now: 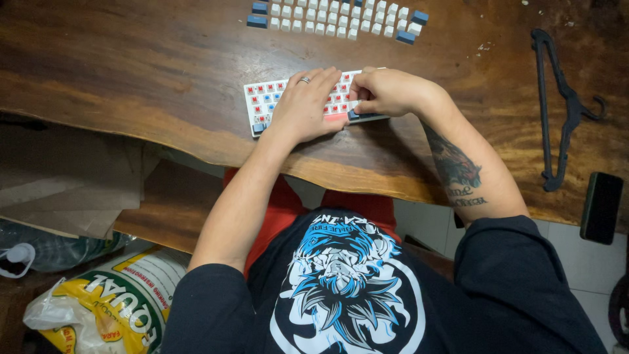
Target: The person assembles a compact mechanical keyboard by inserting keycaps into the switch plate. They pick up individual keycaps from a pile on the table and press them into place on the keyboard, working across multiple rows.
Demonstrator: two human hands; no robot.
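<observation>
A thick slab table of dark, streaked wood with a wavy natural edge (131, 78) carried everything. A small white keyboard with bare red and blue switches (262, 101) lay near its front edge. Toward the far edge, loose white and blue keycaps (334, 18) sat in neat rows. Off to the right a black plastic clothes hanger (557, 105) lay flat, and a dark rectangular phone (601, 206) rested at the front edge, overhanging it.

I see a bench (131, 72) of dark varnished wood, grain glossy, its near edge rough and uneven. The keyboard (265, 105) looks like white matt plastic, as do the loose keycaps (334, 16) by the far edge. The hanger (557, 105) seems matt black plastic.
</observation>
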